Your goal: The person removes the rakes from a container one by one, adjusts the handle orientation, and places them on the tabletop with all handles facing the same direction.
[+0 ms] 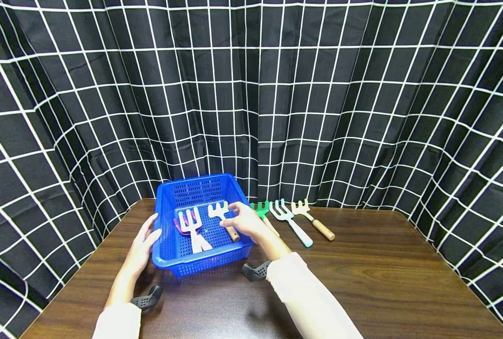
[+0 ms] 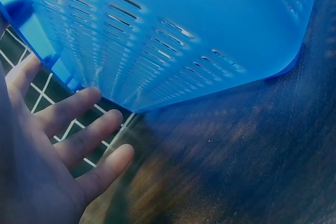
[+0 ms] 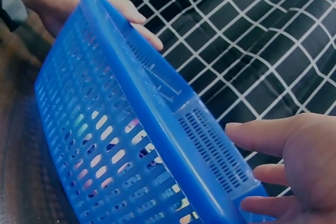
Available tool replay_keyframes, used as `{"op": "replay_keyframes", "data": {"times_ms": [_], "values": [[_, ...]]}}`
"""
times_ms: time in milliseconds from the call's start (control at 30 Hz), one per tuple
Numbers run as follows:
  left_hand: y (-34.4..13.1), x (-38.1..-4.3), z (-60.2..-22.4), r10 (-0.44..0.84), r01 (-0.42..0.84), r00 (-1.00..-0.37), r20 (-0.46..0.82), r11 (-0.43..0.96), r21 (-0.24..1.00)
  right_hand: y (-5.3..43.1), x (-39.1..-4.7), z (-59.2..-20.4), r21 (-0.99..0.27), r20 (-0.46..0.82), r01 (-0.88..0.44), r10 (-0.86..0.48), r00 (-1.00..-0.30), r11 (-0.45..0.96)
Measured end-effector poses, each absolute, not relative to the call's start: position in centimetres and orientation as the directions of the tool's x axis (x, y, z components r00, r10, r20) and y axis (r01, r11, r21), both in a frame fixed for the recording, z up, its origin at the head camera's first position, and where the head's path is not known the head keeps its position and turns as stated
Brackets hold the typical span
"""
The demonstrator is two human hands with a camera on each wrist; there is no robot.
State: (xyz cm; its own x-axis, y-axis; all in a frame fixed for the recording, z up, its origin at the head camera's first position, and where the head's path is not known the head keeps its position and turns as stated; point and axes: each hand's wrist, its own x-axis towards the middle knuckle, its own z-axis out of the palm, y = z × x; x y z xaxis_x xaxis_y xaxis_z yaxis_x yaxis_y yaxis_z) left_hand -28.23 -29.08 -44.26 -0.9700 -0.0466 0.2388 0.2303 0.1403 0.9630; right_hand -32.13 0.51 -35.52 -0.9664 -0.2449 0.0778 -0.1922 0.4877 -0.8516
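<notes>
A blue perforated plastic basket (image 1: 204,259) stands on the table's left part. My left hand (image 1: 140,245) touches its left rim with thumb and fingers fairly straight; in the left wrist view several fingers spread beside the basket wall. Above the basket's right side is my right hand (image 1: 243,220), its fingers extended and holding nothing in the right wrist view. Just beneath it, a cream hand fork with a wooden handle (image 1: 233,234) lies in the basket. Also inside are a whitish-pink hand fork (image 1: 195,241) and a purple one (image 1: 179,228), partly covered.
Right of the basket lie a green hand fork (image 1: 261,210), partly hidden by my right hand, a pale blue and white one (image 1: 297,229), and a yellow-green one with a wooden handle (image 1: 323,230). A black gridded curtain (image 1: 319,94) hangs behind the wooden table (image 1: 361,282).
</notes>
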Motion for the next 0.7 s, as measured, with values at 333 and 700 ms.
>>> {"op": "replay_keyframes", "data": {"times_ms": [333,700], "values": [[-28.9,-28.1,-44.4,-0.055,0.227,-0.97,0.237,0.147,0.963,-0.1,-33.3,-36.3,-0.831,-0.014,-0.146,-0.282,-0.959,0.537],[-29.1,-28.2,-44.3,-0.038,0.242,-0.968,0.249,0.13,0.962,-0.6,-34.1,-37.2,-0.824,-0.154,-0.112,-0.409,-0.899,0.555]]}}
